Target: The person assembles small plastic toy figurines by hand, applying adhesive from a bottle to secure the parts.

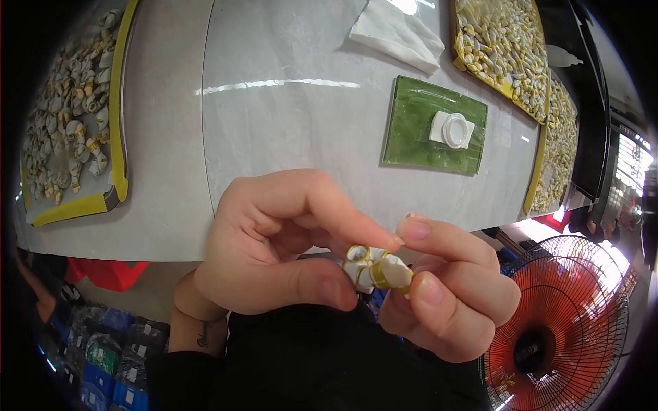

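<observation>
Two hands (260,240) (462,294) tight on one whitish piece (373,269), open tabletop (288,130) beyond the near edge (175,258).

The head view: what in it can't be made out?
Head view:
Underside of the small white-and-gold piece: hidden by its upper side.
Whether the right hand grips that piece: the curled hand itself hides the contact.
Far end of the yellow-rimmed tray at left: cut off by the top edge.
Bottom of the orange fan with round black guard: cut off by the lower edge.

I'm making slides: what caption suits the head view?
Left hand and right hand hold a small white-and-yellow piece before a grey table.
</observation>
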